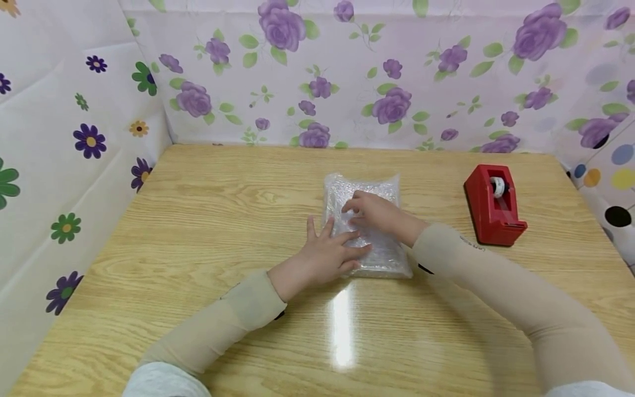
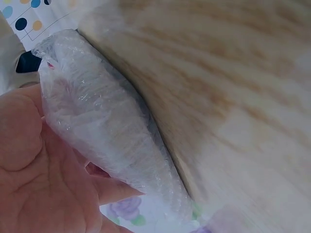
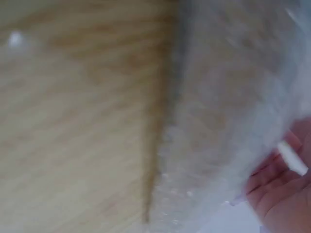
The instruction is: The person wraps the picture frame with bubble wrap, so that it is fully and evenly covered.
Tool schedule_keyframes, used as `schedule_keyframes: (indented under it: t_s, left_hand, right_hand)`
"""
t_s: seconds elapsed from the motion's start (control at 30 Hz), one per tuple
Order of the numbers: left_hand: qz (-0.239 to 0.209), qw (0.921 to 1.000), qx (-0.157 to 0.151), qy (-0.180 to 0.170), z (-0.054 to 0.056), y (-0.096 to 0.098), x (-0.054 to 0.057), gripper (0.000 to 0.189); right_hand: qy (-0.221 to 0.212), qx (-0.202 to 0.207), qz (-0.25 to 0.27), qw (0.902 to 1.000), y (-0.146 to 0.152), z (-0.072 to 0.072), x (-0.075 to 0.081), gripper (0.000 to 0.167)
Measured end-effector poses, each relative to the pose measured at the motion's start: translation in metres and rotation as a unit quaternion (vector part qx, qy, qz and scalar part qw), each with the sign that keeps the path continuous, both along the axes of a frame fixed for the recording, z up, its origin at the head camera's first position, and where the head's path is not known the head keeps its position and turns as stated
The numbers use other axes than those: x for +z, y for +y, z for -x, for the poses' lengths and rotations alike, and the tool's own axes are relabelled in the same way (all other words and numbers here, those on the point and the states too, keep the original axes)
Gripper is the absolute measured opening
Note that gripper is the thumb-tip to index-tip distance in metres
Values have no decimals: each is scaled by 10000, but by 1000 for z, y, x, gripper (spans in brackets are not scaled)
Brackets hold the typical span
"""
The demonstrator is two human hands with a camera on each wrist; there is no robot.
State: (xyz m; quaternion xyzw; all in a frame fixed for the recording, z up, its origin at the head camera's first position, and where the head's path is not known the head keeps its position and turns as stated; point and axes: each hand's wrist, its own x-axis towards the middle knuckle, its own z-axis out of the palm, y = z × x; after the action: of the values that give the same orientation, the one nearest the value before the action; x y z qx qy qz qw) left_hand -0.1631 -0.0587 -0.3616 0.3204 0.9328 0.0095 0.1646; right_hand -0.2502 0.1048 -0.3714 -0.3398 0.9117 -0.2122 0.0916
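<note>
A flat package of clear bubble wrap lies on the wooden table. My left hand, fingers spread and straight, rests on its lower left part. Over the middle of the package is my right hand, its fingers bent down toward the wrap. A small white strip, like a piece of tape, shows at the right hand's fingers in the right wrist view. In the left wrist view the wrap lies beside my palm and hides part of the fingers.
A red tape dispenser with a white roll stands on the right side of the table. Flower-patterned sheets close off the back, and more patterned sheets hang along both sides.
</note>
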Motion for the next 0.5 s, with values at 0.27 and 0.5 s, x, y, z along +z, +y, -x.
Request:
schedule_keyframes:
  t_s: [0.27, 0.5]
  left_hand:
    - [-37, 10000, -10, 24, -1, -1, -2, 45]
    - [-250, 9997, -16, 81, -1, -2, -4, 45]
  right_hand:
    - [1305, 1270, 216, 9830, 8, -11, -12, 37]
    - [1719, 1470, 131, 9740, 8, -11, -15, 38]
